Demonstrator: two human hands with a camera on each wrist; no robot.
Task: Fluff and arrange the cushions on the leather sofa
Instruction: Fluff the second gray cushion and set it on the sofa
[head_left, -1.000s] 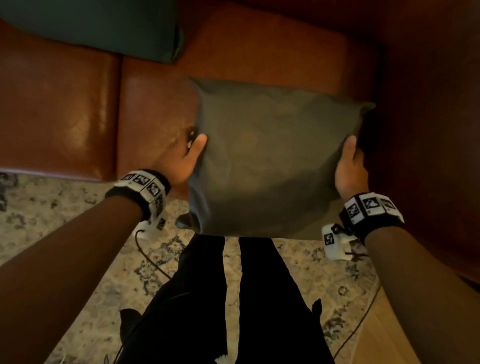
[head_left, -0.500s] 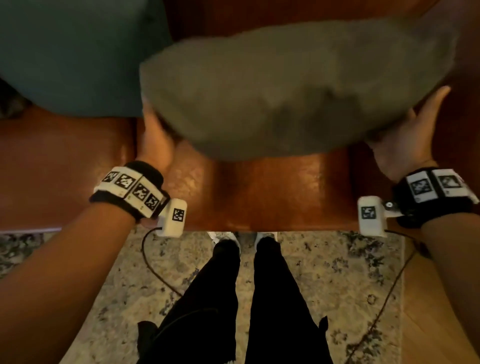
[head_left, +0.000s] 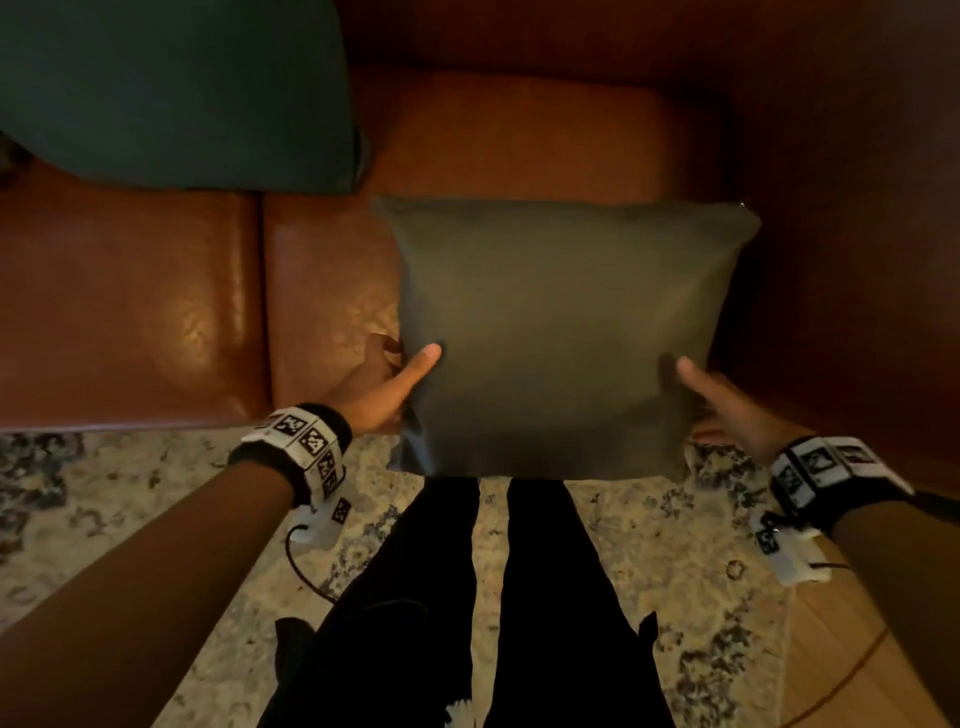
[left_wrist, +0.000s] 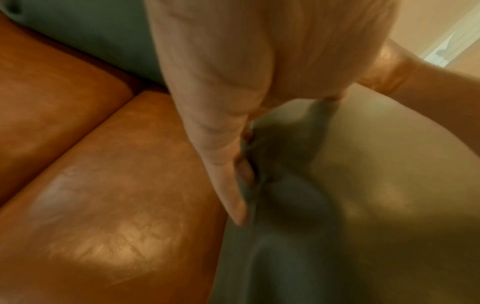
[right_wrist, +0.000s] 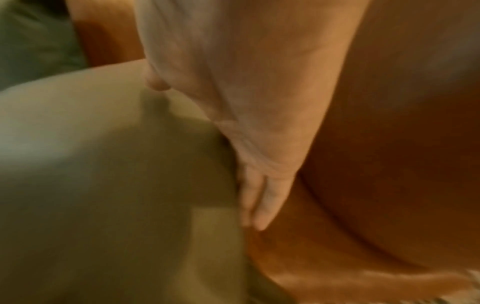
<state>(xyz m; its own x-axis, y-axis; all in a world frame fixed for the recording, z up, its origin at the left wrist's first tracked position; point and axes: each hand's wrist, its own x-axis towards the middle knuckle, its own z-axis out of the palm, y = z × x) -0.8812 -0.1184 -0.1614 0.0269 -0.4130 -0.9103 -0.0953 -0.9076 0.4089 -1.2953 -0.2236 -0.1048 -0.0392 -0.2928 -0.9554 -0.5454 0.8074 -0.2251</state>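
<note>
An olive-grey square cushion (head_left: 556, 332) hangs flat over the right seat of the brown leather sofa (head_left: 130, 312), its near edge past the seat front. My left hand (head_left: 384, 384) grips its left side, thumb on the top face and fingers underneath. My right hand (head_left: 727, 405) holds the right side the same way. In the left wrist view, fingers (left_wrist: 223, 164) lie along the cushion (left_wrist: 363, 205) edge. The right wrist view shows fingers (right_wrist: 265, 195) against the cushion (right_wrist: 103, 164). A dark teal cushion (head_left: 171, 88) leans on the backrest at left.
The sofa's right arm (head_left: 857, 208) rises close beside the held cushion. My dark-trousered legs (head_left: 467, 597) stand on a patterned rug (head_left: 130, 519) in front of the seat. Wooden floor (head_left: 841, 649) shows at lower right, with a thin cable across it.
Half a second ago the cushion was up near the backrest, bulged between my palms. It now lies flat and nearer to me, with both thumbs on top.
</note>
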